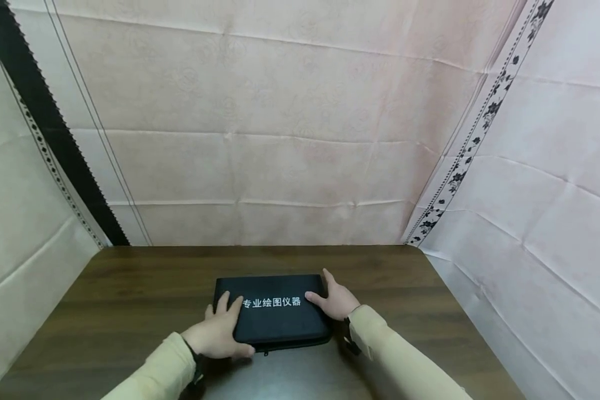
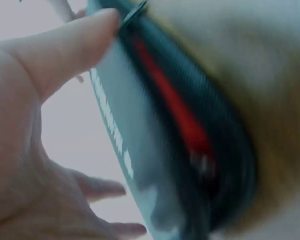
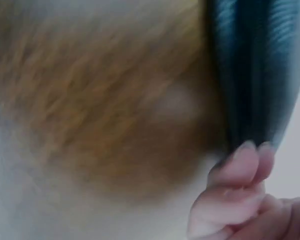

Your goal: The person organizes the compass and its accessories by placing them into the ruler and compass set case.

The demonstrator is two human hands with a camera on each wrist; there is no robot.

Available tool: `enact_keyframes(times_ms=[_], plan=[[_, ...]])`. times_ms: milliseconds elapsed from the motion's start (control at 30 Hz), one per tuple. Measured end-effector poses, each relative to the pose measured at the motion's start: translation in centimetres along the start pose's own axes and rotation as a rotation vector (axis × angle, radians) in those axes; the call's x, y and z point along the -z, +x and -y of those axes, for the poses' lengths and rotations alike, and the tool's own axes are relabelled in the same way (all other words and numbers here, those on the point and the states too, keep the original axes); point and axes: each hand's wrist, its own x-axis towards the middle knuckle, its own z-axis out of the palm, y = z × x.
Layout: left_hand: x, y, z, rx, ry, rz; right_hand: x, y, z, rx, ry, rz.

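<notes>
A black zippered drawing-instrument case (image 1: 280,322) with white Chinese lettering lies flat on the table. Its zipper is partly undone; a strip of red (image 2: 182,112) shows through the gap in the left wrist view. My left hand (image 1: 217,333) is at the case's left end, fingers spread over the lid's edge. Its thumb (image 2: 85,45) lies at the front edge, close by the zipper pull (image 2: 134,14). My right hand (image 1: 337,300) holds the right end, thumb over the lid. In the right wrist view its fingers (image 3: 237,172) curl against the case's side.
The brown wood-grain table (image 1: 155,300) extends around the case. Pale creased cloth (image 1: 280,111) hangs behind it and on both sides, with a black strip (image 1: 55,116) at the left and a floral border (image 1: 480,122) at the right.
</notes>
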Motion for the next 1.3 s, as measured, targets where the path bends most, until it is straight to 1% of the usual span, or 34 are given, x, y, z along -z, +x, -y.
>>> enact_keyframes(times_ms=[67, 133, 233, 333, 433, 533, 633, 733, 800, 967, 1033, 1167, 1300], plan=[[-1.0, 0.0, -1.0, 0.019, 0.043, -0.033, -0.1, 0.5, -0.5, 0.005, -0.023, 0.032], [-2.1, 0.2, -1.8, 0.048, 0.120, -0.089, -0.1, 0.9, -0.9, 0.004, -0.032, 0.068], [-3.2, 0.6, -2.9, 0.098, 0.236, -0.156, 0.2, 1.6, -1.2, -0.008, 0.005, 0.116], [-3.9, 0.9, -3.4, 0.122, 0.318, -0.210, 0.4, 2.2, -1.6, 0.000, 0.026, 0.125], [-4.3, 0.9, -3.4, 0.119, 0.368, -0.244, 0.4, 2.4, -1.9, 0.043, 0.023, 0.111], [-4.6, 0.6, -3.3, 0.108, 0.391, -0.258, 0.2, 2.2, -1.9, 0.049, 0.024, 0.130], [-4.8, 0.4, -3.3, 0.101, 0.413, -0.270, 0.1, 2.0, -1.5, 0.031, 0.029, 0.151], [-4.6, 0.3, -3.3, 0.099, 0.432, -0.281, 0.2, 2.0, -1.0, 0.020, 0.016, 0.137], [-4.4, 0.3, -3.3, 0.100, 0.440, -0.275, 0.3, 2.1, -0.8, 0.016, 0.007, 0.127], [-3.7, 0.6, -2.9, 0.096, 0.437, -0.224, 0.5, 2.5, -0.7, 0.007, -0.005, 0.141], [-3.4, 0.7, -2.7, 0.079, 0.430, -0.224, 0.6, 2.7, -0.7, 0.009, -0.001, 0.138], [-2.8, 0.9, -2.4, 0.016, 0.401, -0.238, 0.9, 2.9, -0.8, 0.011, -0.008, 0.127], [-2.4, 0.9, -1.8, -0.040, 0.368, -0.205, 1.0, 3.0, -0.8, 0.005, -0.010, 0.145]])
